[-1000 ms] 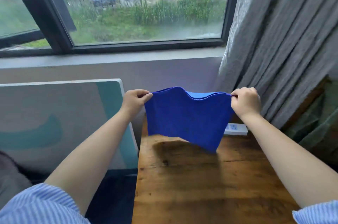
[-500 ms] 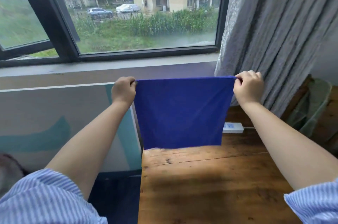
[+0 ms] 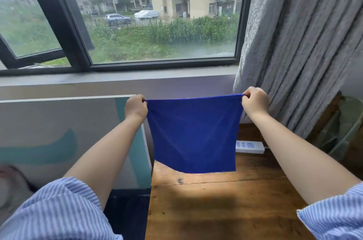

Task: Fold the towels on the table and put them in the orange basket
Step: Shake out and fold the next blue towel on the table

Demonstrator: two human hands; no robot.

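Beneath a window with a grey curtain (image 3: 294,43) stands a wooden table (image 3: 225,210) bearing a white power strip (image 3: 249,146). Above it, the left hand (image 3: 136,108) and right hand (image 3: 255,100) each pinch a top corner of a blue towel (image 3: 193,133), stretched taut and hanging flat, clear of the table.

Wooden table (image 3: 225,210) with a dark knot near its left edge, white power strip (image 3: 249,146) at the far right of it, grey patterned curtain (image 3: 298,43) hanging at right, dark-framed window (image 3: 64,24) behind, white-and-teal panel (image 3: 59,137) leaning at left.
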